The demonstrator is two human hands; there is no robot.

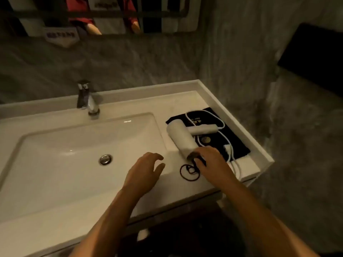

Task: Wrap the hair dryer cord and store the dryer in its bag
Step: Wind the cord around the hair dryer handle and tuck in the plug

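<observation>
While the cord (223, 137) lies loose over the bag (239, 149), my right hand (213, 164) fingers curl at the dryer (181, 138) near end, grip unclear; left hand (144, 173) fingers apart. Next: lift dryer, coil cord.

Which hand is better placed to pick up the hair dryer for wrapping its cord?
Right. The right hand is at the near end of the hair dryer, and the cord lies loose on that side. The left hand hovers open over the basin edge, farther away.

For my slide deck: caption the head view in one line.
Right hand at the dryer lying on its bag beside the sink; left hand hovers open; cord unwrapped.
</observation>
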